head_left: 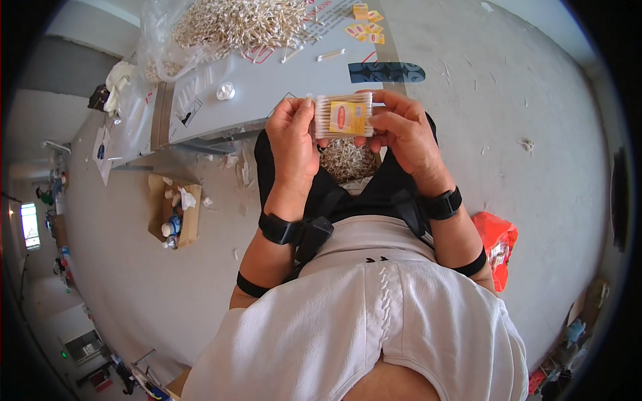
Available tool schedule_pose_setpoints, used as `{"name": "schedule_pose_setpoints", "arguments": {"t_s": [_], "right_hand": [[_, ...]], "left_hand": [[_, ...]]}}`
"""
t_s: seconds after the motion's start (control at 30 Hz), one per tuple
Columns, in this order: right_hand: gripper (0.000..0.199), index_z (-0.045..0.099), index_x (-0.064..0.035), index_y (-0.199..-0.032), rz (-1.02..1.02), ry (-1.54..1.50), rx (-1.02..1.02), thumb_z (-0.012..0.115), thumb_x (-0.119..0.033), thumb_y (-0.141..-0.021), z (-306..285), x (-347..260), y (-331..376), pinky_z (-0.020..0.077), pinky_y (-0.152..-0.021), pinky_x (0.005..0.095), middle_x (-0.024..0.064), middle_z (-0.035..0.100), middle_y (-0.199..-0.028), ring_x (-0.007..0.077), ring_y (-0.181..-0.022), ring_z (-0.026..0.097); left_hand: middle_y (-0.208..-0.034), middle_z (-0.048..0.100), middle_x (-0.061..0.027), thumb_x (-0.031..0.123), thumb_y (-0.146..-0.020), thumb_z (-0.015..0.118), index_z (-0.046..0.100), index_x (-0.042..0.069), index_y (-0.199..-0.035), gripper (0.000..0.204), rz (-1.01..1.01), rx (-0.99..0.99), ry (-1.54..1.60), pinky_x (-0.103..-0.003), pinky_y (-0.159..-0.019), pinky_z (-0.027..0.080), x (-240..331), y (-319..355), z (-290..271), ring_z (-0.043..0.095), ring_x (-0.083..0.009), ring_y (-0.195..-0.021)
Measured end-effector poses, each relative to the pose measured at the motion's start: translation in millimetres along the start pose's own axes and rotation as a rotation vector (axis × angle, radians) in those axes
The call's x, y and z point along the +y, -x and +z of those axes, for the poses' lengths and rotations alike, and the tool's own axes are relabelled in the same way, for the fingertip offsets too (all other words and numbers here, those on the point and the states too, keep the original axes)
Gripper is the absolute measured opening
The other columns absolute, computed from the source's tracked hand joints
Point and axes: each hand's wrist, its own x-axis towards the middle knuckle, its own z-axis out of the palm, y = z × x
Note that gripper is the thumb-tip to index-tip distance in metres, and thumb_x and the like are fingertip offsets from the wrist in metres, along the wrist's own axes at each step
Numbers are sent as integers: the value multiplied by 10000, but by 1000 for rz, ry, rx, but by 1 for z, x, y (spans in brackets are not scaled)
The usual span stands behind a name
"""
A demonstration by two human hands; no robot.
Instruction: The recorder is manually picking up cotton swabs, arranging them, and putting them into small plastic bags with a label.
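Between my two hands, above my lap, is a flat clear pack of cotton swabs (324, 115) with a yellow printed card (348, 119) showing on its front. My left hand (294, 137) pinches its left end, thumb on top. The fingers of my right hand (404, 130) close on its right end. Below the pack, a heap of loose cotton swabs (348, 162) lies between my legs, partly hidden by my hands. A far larger pile of cotton swabs (244, 23) covers the back of the table.
The grey table (267, 83) carries several yellow cards (366, 31), a dark patterned strip (386, 72), a small round clear container (226, 91) and plastic bags (155, 40). On the floor stand a cardboard box (189, 224) with bottles, at left, and a red bag (498, 240), at right.
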Motion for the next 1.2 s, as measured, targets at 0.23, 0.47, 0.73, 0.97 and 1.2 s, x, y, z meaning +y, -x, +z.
{"name": "schedule_pose_setpoints", "arguments": {"t_s": [0.23,0.47,0.73,0.97,1.2], "right_hand": [[244,577,89,-1034,-69,260,33,519,-9,-819,-1,3,-3,484,-461,201,127,674,-805,146,-600,664],[203,581,96,-997,-53,336,62,563,-31,-839,-2,3,-3,483,-443,194,131,671,-789,142,-585,668],[274,559,89,-1094,-36,204,24,524,-78,-880,-5,3,-3,507,-478,204,140,671,-837,153,-626,672],[346,515,93,-1177,-10,125,-19,509,-11,-847,-2,3,0,553,-559,234,162,666,-897,191,-700,683],[371,506,102,-1182,-34,230,-24,498,29,-818,0,6,-2,558,-569,242,170,664,-896,188,-708,682]], "left_hand": [[-683,559,-7,128,-936,556,561,48,-827,135,25,-45,-122,-233,-412,383,-1,1,0,496,-82,-517],[-671,555,-5,128,-932,565,564,38,-830,136,81,-62,-157,-219,-410,385,-2,3,4,498,-75,-507],[-700,568,-25,100,-911,568,562,29,-832,107,51,-42,-113,-237,-428,413,3,5,6,521,-92,-538],[-735,607,-67,-35,-725,569,541,-11,-821,103,-8,-80,-117,-233,-431,457,10,2,0,577,-112,-583],[-789,628,-96,-75,-699,559,534,-34,-866,174,43,-70,-286,-233,-456,486,11,5,8,605,-114,-625]]}}
